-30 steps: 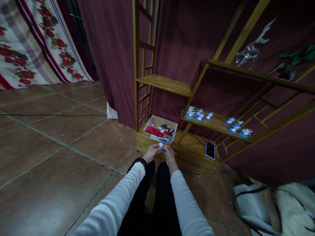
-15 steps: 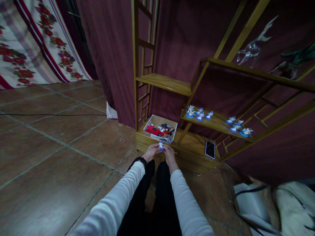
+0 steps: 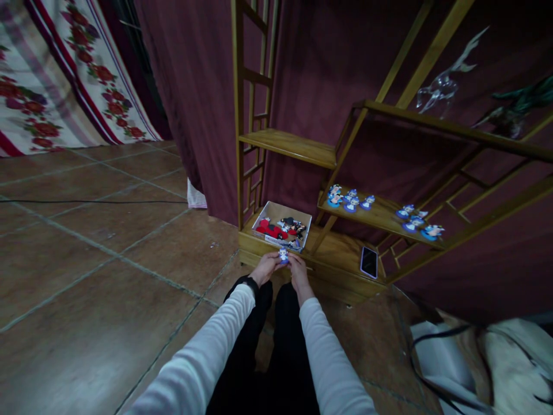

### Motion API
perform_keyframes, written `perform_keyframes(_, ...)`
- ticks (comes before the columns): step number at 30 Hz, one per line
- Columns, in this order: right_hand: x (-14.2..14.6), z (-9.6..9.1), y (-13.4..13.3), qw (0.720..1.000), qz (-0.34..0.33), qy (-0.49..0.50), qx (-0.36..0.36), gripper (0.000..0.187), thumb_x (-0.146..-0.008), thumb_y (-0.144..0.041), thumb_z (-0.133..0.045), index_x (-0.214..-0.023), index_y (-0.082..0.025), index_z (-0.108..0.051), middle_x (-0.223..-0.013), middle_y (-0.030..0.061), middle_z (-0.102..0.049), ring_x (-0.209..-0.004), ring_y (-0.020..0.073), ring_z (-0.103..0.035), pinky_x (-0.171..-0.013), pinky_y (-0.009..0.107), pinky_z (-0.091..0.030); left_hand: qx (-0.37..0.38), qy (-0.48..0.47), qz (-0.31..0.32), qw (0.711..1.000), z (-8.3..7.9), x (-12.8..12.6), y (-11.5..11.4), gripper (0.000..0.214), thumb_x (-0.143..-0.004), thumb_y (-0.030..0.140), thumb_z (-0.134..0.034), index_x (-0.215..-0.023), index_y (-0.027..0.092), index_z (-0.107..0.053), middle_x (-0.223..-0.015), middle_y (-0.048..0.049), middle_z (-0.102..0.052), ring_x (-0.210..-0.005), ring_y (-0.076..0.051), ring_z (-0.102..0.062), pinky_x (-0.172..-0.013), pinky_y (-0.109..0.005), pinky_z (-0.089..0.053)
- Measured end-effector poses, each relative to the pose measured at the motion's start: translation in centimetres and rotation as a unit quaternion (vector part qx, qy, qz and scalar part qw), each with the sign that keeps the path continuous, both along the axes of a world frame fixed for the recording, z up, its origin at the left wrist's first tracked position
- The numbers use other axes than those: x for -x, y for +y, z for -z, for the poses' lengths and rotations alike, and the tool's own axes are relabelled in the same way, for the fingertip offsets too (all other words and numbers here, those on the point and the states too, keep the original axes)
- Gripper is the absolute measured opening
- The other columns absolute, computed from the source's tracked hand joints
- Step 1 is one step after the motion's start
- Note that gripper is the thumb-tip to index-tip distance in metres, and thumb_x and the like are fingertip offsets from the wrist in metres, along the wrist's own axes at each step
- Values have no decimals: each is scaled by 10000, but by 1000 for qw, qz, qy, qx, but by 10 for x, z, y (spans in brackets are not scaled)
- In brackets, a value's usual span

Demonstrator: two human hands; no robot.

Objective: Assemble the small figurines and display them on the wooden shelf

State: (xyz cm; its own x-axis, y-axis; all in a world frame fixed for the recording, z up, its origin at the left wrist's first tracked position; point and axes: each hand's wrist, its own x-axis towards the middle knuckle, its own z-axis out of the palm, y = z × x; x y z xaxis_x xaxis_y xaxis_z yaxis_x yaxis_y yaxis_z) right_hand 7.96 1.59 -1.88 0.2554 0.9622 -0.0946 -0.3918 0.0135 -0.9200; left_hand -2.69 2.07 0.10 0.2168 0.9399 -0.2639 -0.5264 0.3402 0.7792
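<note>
My left hand [image 3: 266, 266] and my right hand [image 3: 298, 270] meet in front of a wooden shelf unit [image 3: 298, 147], fingers pinched together on a small blue and white figurine [image 3: 283, 254]. Just beyond the hands, on the lowest board, sits an open cardboard box [image 3: 281, 226] with red, black and other small pieces inside. On a middle shelf stand two groups of similar blue figurines, one at the left [image 3: 349, 199] and one at the right [image 3: 417, 221].
A black phone [image 3: 368, 262] lies on the lowest board to the right of the box. A clear glass animal [image 3: 444, 80] and a dark green ornament [image 3: 516, 109] stand on the top shelf. Dark red curtain behind, tiled floor at left, bags and a cable at lower right.
</note>
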Motion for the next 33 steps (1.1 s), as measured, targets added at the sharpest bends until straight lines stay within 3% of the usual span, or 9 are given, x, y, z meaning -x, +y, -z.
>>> perform_keyframes(10,0,2,0,1000,-9,-19,-6,242,-551,-297,-657,-756,-170,-678,-768,36,-686,-707,178,-598,-649,299,-466,-41,-1,38,998,-4,0,-5,279,-587,5,-639,-852,83,-680,-818,-91,-675,-792,-150,-616,-788,-249,-458)
perform_keyframes(18,-1,-1,1,998,-35,-54,-12,229,-542,-290,-663,-741,-176,-671,-700,-3,-674,-658,154,-570,-625,269,-438,-121,57,74,988,-6,-1,-7,391,-505,-3,-648,-880,104,-680,-749,-41,-668,-698,-132,-576,-676,-208,-401)
perform_keyframes(33,-4,3,2,998,-24,-56,-3,174,-547,-242,-636,-707,-179,-664,-700,-4,-666,-681,157,-564,-631,264,-424,-80,41,59,994,-1,-3,-6,423,-468,-14,-684,-873,107,-667,-726,-38,-664,-644,-120,-575,-647,-212,-396)
